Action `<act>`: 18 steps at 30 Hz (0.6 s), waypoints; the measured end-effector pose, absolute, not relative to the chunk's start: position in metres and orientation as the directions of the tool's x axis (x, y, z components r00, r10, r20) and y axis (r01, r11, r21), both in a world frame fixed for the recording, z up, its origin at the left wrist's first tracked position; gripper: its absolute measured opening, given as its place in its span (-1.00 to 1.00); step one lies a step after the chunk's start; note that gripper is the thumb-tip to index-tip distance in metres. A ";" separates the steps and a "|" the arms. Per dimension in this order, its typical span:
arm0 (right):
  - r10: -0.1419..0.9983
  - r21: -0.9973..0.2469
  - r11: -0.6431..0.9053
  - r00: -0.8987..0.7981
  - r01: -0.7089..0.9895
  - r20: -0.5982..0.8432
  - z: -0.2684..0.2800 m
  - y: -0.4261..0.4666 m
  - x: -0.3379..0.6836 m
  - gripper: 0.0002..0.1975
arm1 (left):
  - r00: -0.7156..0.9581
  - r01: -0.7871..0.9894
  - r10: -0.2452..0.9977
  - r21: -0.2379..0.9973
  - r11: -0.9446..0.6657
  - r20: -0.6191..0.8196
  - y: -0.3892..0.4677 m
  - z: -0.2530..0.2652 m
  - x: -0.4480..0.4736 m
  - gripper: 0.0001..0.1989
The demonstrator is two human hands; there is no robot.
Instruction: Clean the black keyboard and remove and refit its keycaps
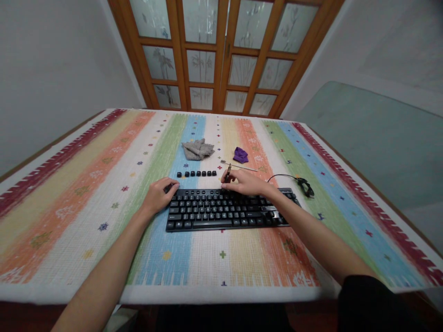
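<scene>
A black computer keyboard (214,215) lies flat on the table in front of me. My left hand (159,195) is closed at its upper left corner, thumb and fingers against the edge. Over the top row, my right hand (246,182) pinches a small dark brown tool with a shiny tip (228,172), whose exact kind I cannot make out. It covers part of the keys on that side. Just behind the keyboard, several loose black keycaps (198,174) stand in a row. A thin rod-like brush (240,166) lies beyond my right hand.
A crumpled grey cloth (198,150) and a smaller purple cloth (240,155) lie farther back. The coiled black cable (305,188) rests right of the keyboard. A striped tablecloth (104,203) covers the table; wood-and-glass doors (221,55) stand behind it.
</scene>
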State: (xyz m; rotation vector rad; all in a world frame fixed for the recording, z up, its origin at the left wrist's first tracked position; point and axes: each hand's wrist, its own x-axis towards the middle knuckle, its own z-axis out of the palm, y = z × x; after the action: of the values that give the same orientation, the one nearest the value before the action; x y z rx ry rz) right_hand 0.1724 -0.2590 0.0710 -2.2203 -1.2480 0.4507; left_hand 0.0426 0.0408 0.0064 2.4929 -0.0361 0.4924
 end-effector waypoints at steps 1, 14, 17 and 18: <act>0.862 -0.638 -0.403 0.506 0.656 -0.024 0.070 -0.259 0.175 -0.82 | 0.931 -0.134 0.085 0.549 -0.825 0.354 0.041 0.006 0.043 -0.68; 0.880 -0.740 -0.275 0.470 0.614 0.064 0.054 -0.253 0.192 -0.92 | 0.928 -0.127 0.103 0.565 -0.815 0.358 0.042 0.004 0.042 -0.69; 0.887 -0.844 -0.224 0.460 0.488 0.031 0.049 -0.252 0.197 -0.84 | 0.927 -0.127 0.105 0.565 -0.815 0.359 0.042 0.003 0.042 -0.68; 0.883 -0.881 -0.217 0.470 0.421 0.007 0.048 -0.251 0.199 -0.79 | 0.928 -0.127 0.104 0.565 -0.815 0.358 0.042 0.003 0.042 -0.67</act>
State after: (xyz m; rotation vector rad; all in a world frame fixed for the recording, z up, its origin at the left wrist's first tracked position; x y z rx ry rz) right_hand 0.1988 -0.2514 0.0484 -1.8244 -1.1008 0.6497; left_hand 0.0425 0.0422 0.0030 2.4731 -0.0158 0.5028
